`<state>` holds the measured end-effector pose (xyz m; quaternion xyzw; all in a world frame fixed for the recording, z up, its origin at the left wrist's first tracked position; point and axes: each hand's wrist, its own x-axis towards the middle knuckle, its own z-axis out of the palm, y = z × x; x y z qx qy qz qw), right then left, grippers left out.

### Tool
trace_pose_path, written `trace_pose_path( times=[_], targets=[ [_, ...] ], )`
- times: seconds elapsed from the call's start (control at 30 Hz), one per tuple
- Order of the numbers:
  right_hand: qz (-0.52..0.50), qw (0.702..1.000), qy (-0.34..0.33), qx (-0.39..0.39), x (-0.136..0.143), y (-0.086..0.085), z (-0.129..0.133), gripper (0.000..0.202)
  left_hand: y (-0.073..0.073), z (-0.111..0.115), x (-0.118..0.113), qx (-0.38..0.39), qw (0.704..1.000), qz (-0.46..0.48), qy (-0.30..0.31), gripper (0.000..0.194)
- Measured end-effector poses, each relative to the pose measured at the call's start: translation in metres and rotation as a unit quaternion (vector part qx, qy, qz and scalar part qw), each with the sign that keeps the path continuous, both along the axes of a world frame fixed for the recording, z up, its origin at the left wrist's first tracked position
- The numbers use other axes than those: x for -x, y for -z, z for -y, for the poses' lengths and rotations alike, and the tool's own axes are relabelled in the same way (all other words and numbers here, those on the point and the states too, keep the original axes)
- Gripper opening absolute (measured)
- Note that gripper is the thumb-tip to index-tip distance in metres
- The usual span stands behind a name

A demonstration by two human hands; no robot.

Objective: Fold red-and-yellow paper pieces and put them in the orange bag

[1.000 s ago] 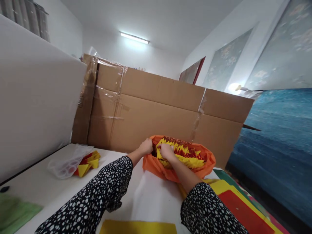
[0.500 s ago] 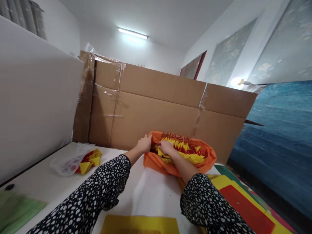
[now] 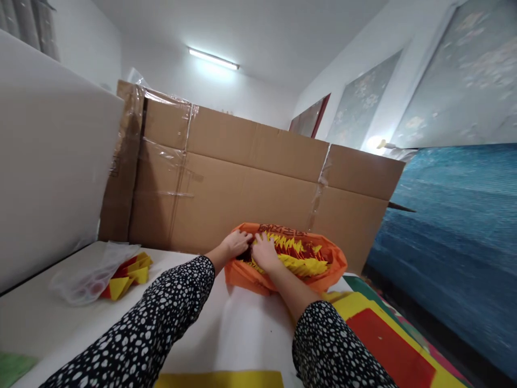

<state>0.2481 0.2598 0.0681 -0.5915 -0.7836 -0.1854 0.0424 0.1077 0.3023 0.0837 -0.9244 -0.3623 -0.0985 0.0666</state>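
Observation:
An orange bag (image 3: 250,280) stands open on the white table, with rows of folded yellow and red paper pieces (image 3: 302,264) packed inside. At the bag's left end, my left hand (image 3: 237,242) reaches over the rim with bent fingers; its fingertips dip toward the inside and what they hold, if anything, is hidden. Just right of it, my right hand (image 3: 264,252) lies on the left end of the folded pieces, fingers spread and pointing to the far side. Its palm faces down and covers part of the yellow pieces.
A clear plastic bag (image 3: 86,277) lies at the left beside several yellow and red folded pieces (image 3: 125,276). Cardboard (image 3: 250,188) stands behind the table (image 3: 238,334). Yellow and red sheets (image 3: 388,339) lie at the right, a yellow sheet (image 3: 222,379) at the front edge, green cloth (image 3: 15,366) front left.
The view has shifted, so the scene sits further left. My left hand has moved from gripping the bag's rim to reaching over it, and my right hand's fingers have come up and spread.

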Motion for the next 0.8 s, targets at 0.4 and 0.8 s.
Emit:
trace_pose_path(
  times=[0.4, 0.8],
  targets=[
    [0.042, 0.998, -0.001, 0.047, -0.014, 0.011, -0.001, 0.038, -0.015, -0.016, -0.004, 0.019, 0.981, 0.142, -0.132, 0.029],
    [0.051, 0.996, -0.008, 0.068, -0.012, 0.007, -0.003, 0.043, -0.035, -0.005, 0.006, -0.017, 0.986, 0.165, -0.027, 0.027]
  ],
)
